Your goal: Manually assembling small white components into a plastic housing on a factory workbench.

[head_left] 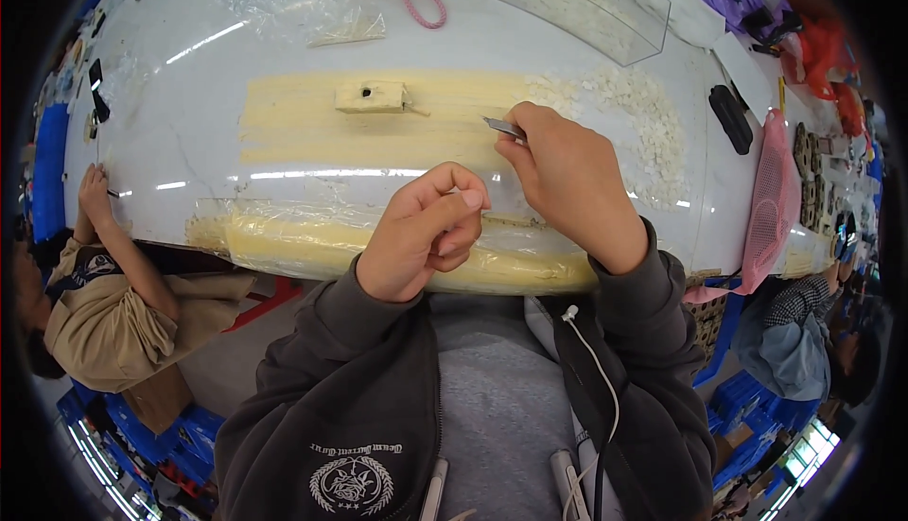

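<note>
My right hand (575, 169) is closed around a slim grey metal tool with a pointed tip, which looks like a pair of tweezers (504, 128). The tip points left, over yellow tape strips (312, 138) on the white table. My left hand (426, 228) is lower and a little to the left, apart from the tool, with its fingers curled in and thumb pressed to the index finger. What it pinches, if anything, is hidden. Beyond both hands lies a small tape-covered block (371, 96) with a dark hole in its top.
Many small white pieces (653, 129) are scattered right of my right hand, near a clear box (582, 10) of similar pieces. A pink cord loop (421, 1), crumpled clear plastic (293, 1), a black object (730, 119) and pink mesh (771, 199) lie around. Other people sit at both sides.
</note>
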Demonstrator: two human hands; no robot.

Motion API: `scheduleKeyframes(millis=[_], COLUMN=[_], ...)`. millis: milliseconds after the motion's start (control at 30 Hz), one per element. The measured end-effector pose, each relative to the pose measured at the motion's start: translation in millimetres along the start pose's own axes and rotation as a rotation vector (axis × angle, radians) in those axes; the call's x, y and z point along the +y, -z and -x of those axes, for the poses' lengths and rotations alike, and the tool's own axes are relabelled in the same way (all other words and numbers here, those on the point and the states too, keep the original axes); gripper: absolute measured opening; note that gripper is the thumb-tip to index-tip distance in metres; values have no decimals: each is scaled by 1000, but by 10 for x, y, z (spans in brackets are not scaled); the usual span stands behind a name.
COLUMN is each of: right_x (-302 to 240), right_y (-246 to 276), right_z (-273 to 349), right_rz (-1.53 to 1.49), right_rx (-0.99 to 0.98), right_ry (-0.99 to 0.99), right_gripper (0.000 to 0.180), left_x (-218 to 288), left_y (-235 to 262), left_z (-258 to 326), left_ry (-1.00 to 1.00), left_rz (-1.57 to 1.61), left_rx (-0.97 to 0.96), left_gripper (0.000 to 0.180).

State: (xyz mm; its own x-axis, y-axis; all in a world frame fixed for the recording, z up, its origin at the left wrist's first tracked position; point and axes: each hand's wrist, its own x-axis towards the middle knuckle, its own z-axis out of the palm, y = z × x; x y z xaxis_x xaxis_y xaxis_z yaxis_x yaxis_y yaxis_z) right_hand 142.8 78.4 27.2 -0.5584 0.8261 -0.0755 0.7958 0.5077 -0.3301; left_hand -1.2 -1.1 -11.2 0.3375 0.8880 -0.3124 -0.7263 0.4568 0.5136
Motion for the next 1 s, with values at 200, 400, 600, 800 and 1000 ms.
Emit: scheduleKeyframes(millis=[200,400,600,800,1000], right_x=[-72,-11,-1,5,-1], right_y=[48,-53,-81,-135,-162], right_z=[190,322,415,470,499], right_rz=[-909,-1307,-1504,-1474,-1454], right_rx=[-110,-97,-70,18,39], right_ry=[-163,-208,-137,-86,-86], right_gripper=[6,6,7,10,11], left_x=[-36,-65,-5,-25,-69], left_y=[-125,-163,-195,-173,-158], left_z=[-22,22,71,78,69], left_ry=[-41,-144,-74,-88,-140], left_rz=[-211,-465,-431,-449,-406], left_rx=[73,24,-39,-39,-35], left_gripper=[12,13,14,13,12])
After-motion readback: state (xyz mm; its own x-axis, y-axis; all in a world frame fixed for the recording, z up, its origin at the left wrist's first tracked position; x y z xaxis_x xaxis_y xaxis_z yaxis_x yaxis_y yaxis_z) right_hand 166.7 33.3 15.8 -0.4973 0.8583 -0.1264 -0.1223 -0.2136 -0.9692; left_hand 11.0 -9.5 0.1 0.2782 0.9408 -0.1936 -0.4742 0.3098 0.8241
